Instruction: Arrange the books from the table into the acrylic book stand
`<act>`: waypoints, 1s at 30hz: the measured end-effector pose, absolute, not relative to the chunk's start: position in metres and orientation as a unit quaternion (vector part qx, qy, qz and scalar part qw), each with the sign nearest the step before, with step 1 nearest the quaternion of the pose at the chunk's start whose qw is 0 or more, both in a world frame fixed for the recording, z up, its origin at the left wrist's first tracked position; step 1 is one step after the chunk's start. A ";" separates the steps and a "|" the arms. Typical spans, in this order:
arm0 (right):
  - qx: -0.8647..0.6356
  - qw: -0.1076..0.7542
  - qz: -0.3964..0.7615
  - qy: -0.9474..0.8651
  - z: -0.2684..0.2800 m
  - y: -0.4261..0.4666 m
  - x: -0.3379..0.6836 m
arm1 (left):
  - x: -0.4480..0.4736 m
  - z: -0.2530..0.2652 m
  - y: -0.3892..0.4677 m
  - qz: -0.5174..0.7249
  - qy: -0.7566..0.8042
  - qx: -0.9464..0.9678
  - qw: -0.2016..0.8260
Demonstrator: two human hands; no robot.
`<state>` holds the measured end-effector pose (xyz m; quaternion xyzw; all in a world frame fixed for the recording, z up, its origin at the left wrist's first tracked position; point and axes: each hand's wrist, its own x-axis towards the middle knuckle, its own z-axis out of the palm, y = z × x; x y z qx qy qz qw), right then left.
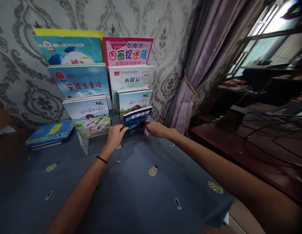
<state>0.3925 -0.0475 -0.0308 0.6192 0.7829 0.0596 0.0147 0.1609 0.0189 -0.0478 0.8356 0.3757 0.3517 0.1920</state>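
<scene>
- At the front of the right-hand column of a clear plastic tiered book stand [84, 145], a small dark blue book with a white title [136, 117] stands tilted, its cover facing the person.
- The left hand [115, 136] pinches the lower left edge of this book, thumb against the front cover; a thin black band [101, 159] circles that wrist.
- The right hand [156, 129] is curled narrow on the lower right edge of the same book, its fingertips hidden.
- Just behind it rises a pale blue-green book with a landscape cover [131, 100], then a white-and-green book with black characters [131, 79], then a bright pink book with multicoloured characters [128, 50].
- In the left column, a book showing a seated guitar player [94, 120] stands before a light blue book with red characters [80, 81] and a teal book with a white circle [70, 48].
- Left of the stand, a low stack of blue-covered books [50, 133] lies flat on a dark grey-blue cloth with yellow pineapples [136, 195].
- Beyond, a lilac curtain [197, 61] hangs tied against grey patterned wallpaper [165, 19].
</scene>
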 end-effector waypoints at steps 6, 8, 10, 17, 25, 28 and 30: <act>0.625 0.081 0.084 0.771 -0.023 -0.048 0.387 | 0.161 -0.050 0.023 0.348 0.387 0.836 0.173; 0.635 0.093 0.088 0.762 -0.019 -0.048 0.387 | 0.161 -0.050 0.023 0.346 0.386 0.838 0.174; 0.649 0.105 0.082 0.749 -0.017 -0.047 0.389 | 0.161 -0.049 0.023 0.344 0.382 0.838 0.179; 0.652 0.140 0.075 0.742 -0.013 -0.048 0.392 | 0.160 -0.048 0.020 0.344 0.379 0.841 0.175; 0.644 0.174 0.096 0.738 -0.015 -0.051 0.393 | 0.159 -0.050 0.019 0.340 0.367 0.850 0.164; 0.644 0.151 0.093 0.745 -0.017 -0.052 0.394 | 0.161 -0.050 0.021 0.330 0.370 0.853 0.160; 0.651 0.132 0.082 0.743 -0.019 -0.054 0.394 | 0.163 -0.048 0.022 0.310 0.390 0.856 0.134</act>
